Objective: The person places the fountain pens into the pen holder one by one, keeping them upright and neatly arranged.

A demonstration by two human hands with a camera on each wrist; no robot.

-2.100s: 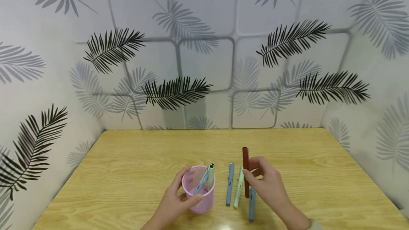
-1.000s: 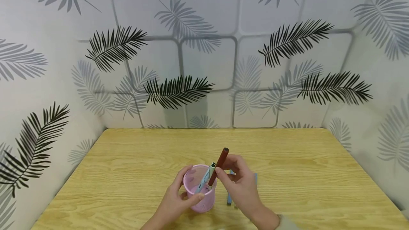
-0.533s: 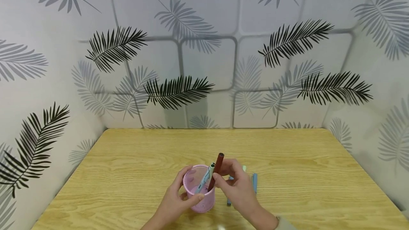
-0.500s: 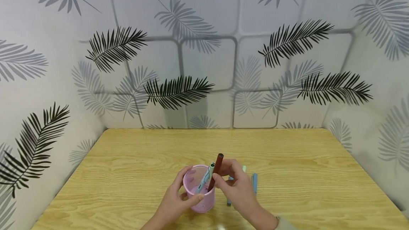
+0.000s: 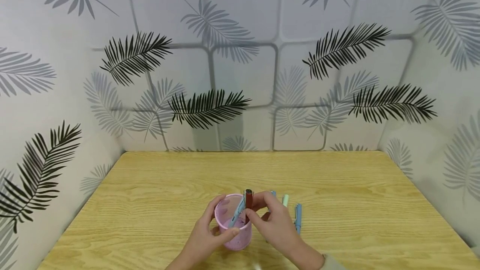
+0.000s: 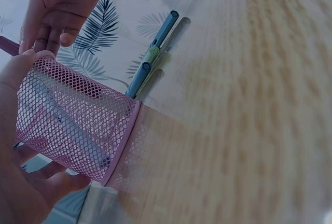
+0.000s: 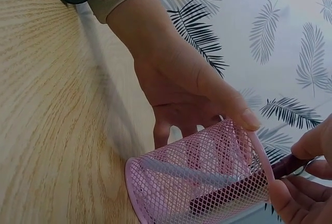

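Lower and farther left than half a second earlier, the dark red pen (image 5: 249,200) had sunk deeper into the pink cup (image 5: 240,241), and the right hand (image 5: 275,223) had moved left with it; the cup looked unmoved. The pen's long axis ran steeply down past the rim on the cup's right side, near upright from the head view but slanting across the cup from the right wrist. Through the mesh its lower end showed short of the base. The right hand was the nearer one to it, reaching in from the right, thumb and fingers pinched on the upper part, so the pen ran down and away from the fingers. The left hand (image 5: 210,229) gripped the cup from the left, thumb by the near rim, fingers curled round the far side.

Fine diamond mesh formed the round cup, with a smooth band at the rim. The pen was a plain, slim cylinder with a thin clip. Beside it in the cup leaned a pale blue pen (image 5: 237,214).

To the right, a pale green pen (image 5: 286,200) lay between a blue pen on its left (image 5: 273,194) and another blue pen on its right (image 5: 298,218), all partly hidden by the right hand, on the yellowish, wood-grained desk (image 5: 150,207). Beyond rose a pale backdrop (image 5: 243,74) printed with feathery leaves.
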